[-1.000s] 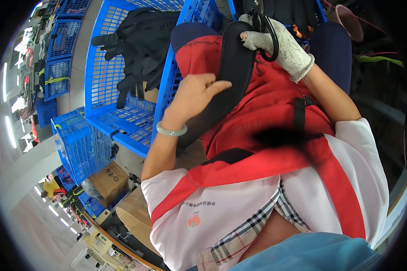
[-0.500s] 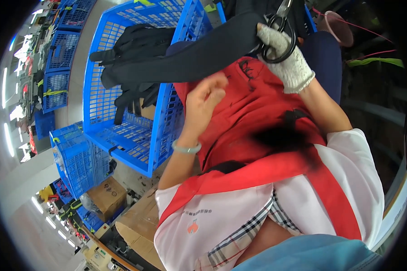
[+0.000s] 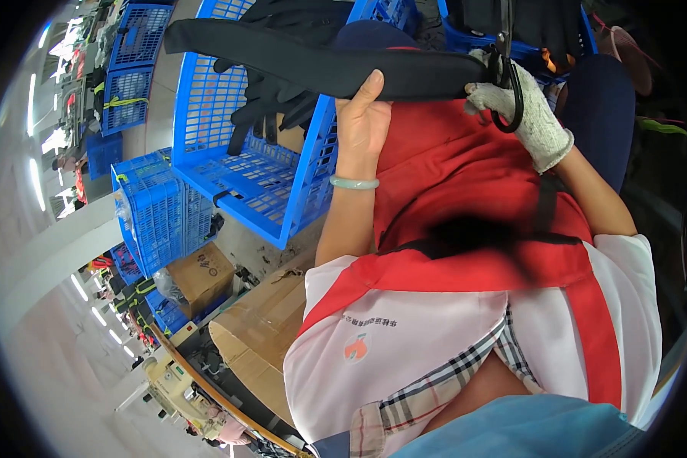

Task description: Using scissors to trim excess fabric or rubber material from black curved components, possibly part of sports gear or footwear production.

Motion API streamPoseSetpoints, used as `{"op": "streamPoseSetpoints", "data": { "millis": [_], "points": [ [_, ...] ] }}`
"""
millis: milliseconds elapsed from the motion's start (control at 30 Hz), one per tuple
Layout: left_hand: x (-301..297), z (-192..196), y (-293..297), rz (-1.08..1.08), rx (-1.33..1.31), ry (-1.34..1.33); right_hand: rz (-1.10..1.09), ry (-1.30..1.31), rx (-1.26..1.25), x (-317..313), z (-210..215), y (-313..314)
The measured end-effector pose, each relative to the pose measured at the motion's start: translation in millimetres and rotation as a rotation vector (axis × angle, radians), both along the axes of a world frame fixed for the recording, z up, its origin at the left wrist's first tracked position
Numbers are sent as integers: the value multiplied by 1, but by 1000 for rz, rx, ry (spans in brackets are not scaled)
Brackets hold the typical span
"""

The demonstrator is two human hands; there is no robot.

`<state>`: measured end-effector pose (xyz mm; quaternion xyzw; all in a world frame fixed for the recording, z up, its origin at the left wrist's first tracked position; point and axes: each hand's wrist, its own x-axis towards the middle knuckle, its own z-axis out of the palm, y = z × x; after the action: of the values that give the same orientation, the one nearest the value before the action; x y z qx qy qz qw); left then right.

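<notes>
A long black padded fabric strip (image 3: 427, 75) stretches almost level across my lap, its free end reaching left over the blue crate. My bare left hand (image 3: 364, 122), with a pale bracelet at the wrist, grips it near the middle, thumb on top and fingers behind. My right hand (image 3: 533, 114), in a white knitted glove, holds black-handled scissors (image 3: 504, 46) with the blades pointing away from me. The strip's right end meets the gloved fingers, and the scissors partly cover it there.
At my left a blue plastic crate (image 3: 233, 179) holds more black pieces (image 3: 305, 19). Another blue crate (image 3: 456, 37) with black material stands ahead to the right. Stacked blue crates (image 3: 164, 202), a cardboard box (image 3: 200, 276) and a sewing machine (image 3: 172, 385) lie farther left.
My left hand has come up from below the strip and closed on it. The strip has swung more level, its left end rising. The right hand has shifted right and slightly down, keeping the scissors.
</notes>
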<state>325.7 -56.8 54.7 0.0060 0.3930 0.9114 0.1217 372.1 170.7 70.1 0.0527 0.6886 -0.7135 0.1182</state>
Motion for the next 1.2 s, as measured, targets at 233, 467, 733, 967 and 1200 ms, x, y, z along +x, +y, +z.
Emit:
{"op": "streamPoseSetpoints", "data": {
  "millis": [233,467,733,967,1200],
  "points": [
    [12,4,22,37,40,9,-27,158,-39,11,-7,-21],
    [5,2,-6,-52,-15,72,202,67,167,23,20,-1],
    [4,13,-12,-61,-108,67,385,357,584,33,30,24],
    [18,13,22,-84,-52,37,177,95,19,28,21,-22],
    [12,5,-6,-134,-81,93,259,534,628,30,13,18]
  ]
}}
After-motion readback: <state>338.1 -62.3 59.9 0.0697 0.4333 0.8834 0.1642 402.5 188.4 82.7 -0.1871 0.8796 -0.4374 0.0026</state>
